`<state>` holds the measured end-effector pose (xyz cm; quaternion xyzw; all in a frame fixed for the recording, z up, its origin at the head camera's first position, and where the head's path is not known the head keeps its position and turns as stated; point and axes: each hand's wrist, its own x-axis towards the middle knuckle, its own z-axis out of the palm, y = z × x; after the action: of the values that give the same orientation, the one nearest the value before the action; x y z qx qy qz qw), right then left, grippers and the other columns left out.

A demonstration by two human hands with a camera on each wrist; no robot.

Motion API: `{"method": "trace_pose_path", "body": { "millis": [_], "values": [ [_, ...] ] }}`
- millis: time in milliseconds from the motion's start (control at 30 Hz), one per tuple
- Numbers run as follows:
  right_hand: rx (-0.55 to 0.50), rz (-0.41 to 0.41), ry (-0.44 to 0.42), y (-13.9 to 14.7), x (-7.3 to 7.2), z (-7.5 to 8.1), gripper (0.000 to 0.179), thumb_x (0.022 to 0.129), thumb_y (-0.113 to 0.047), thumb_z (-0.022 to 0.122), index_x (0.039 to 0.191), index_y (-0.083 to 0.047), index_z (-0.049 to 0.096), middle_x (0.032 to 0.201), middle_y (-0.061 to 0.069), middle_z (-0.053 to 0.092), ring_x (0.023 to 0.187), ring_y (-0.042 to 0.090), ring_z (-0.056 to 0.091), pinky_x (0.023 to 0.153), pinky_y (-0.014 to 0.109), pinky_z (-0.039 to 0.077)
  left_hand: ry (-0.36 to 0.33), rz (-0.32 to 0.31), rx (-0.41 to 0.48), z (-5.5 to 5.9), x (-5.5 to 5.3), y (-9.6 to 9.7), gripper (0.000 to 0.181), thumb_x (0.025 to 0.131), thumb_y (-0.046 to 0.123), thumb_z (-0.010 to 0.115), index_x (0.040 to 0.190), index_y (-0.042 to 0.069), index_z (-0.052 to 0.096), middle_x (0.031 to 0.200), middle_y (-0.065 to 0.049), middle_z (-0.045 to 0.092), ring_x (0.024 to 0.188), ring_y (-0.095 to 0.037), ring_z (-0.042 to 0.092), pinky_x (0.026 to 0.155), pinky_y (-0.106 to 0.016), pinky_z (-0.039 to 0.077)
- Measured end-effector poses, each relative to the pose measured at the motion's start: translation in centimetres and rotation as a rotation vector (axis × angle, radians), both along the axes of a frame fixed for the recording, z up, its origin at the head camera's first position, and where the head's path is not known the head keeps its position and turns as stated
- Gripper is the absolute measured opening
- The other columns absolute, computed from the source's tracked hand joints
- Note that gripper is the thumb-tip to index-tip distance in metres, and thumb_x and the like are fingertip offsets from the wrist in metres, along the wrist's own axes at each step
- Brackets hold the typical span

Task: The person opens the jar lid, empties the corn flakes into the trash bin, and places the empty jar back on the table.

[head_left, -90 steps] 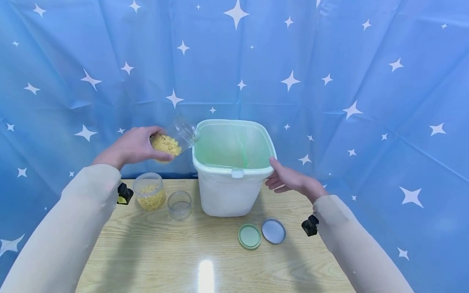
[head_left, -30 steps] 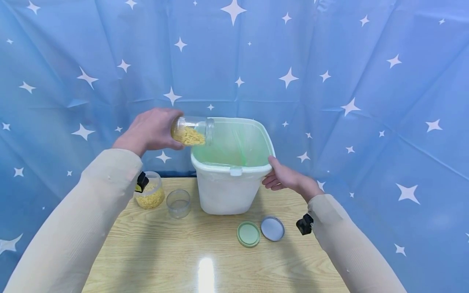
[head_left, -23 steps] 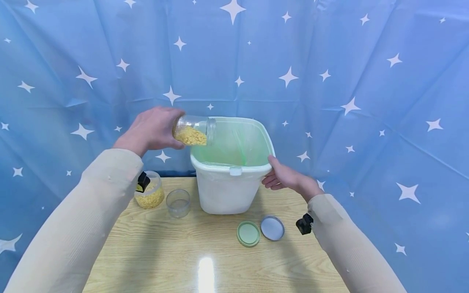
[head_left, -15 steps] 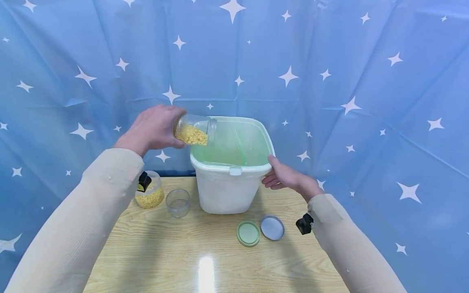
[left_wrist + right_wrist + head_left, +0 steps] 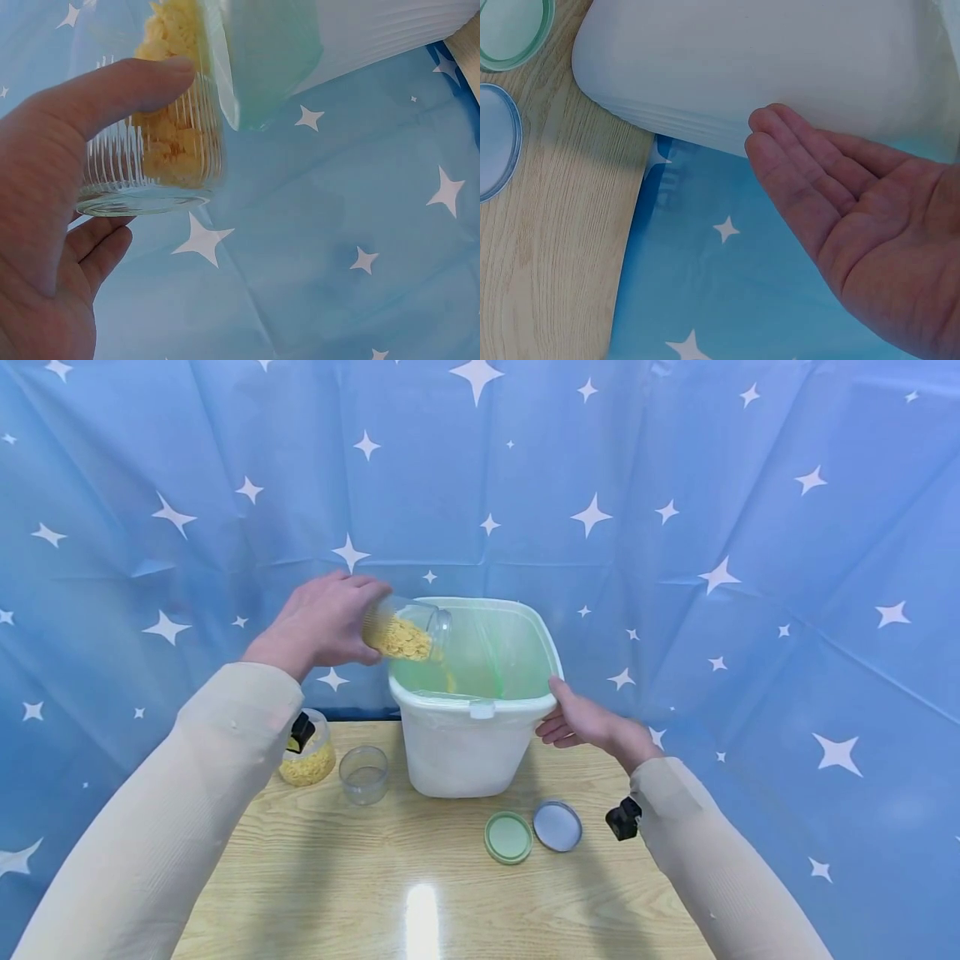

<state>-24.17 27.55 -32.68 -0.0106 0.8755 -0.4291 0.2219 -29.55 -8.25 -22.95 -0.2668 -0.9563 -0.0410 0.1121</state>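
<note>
My left hand [image 5: 322, 618] grips the ribbed base of a clear jar [image 5: 150, 199] holding yellow flakes [image 5: 405, 639]. Tipped mouth-down to the right, the jar overlaps the left rim of a white bin [image 5: 465, 756], and a few flakes drop from its mouth inside the bin. A pale green liner bag [image 5: 517, 652] covers the bin's inside. At the bin's right rim rests the thumb of my right hand [image 5: 585, 718]. Its other fingers [image 5: 802, 180] lie nearly straight along the bin's outer wall, below the rim; the thumb is hidden in the right wrist view.
Left of the bin stand a clear tub [image 5: 309, 767] of yellow flakes, partly behind my left wrist camera, and a clear shallow container [image 5: 364, 781]. A green lid [image 5: 508, 837] and a grey-blue lid [image 5: 557, 827] lie on the wooden table [image 5: 337, 893] before the bin.
My left hand has carried the jar rightward over the bin's left rim and tipped it further down; flakes now fall out. My right hand stays at the rim.
</note>
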Motion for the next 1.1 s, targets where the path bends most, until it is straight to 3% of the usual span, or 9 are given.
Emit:
{"method": "trace_pose_path", "body": {
  "millis": [667, 1100],
  "values": [
    [-0.001, 0.012, -0.001, -0.04, 0.03, 0.05, 0.092, 0.1, -0.059, 0.002, 0.132, 0.016, 0.043, 0.13, 0.034, 0.055, 0.121, 0.044, 0.056, 0.104, 0.049, 0.047, 0.004, -0.015, -0.085, 0.21, 0.02, 0.59, 0.087, 0.069, 0.036, 0.083, 0.143, 0.014, 0.045, 0.146, -0.009, 0.049, 0.129, -0.033, 0.046, 0.103, -0.053, 0.044],
    [0.007, 0.017, 0.003, -0.1, 0.05, 0.19, 0.091, 0.1, -0.058, 0.001, 0.131, 0.015, 0.045, 0.129, 0.034, 0.055, 0.12, 0.043, 0.057, 0.103, 0.048, 0.048, -0.006, -0.013, -0.088, 0.36, -0.05, 0.49, 0.088, 0.069, 0.036, 0.084, 0.145, 0.014, 0.044, 0.148, -0.009, 0.048, 0.132, -0.034, 0.044, 0.105, -0.055, 0.042]
  ]
}}
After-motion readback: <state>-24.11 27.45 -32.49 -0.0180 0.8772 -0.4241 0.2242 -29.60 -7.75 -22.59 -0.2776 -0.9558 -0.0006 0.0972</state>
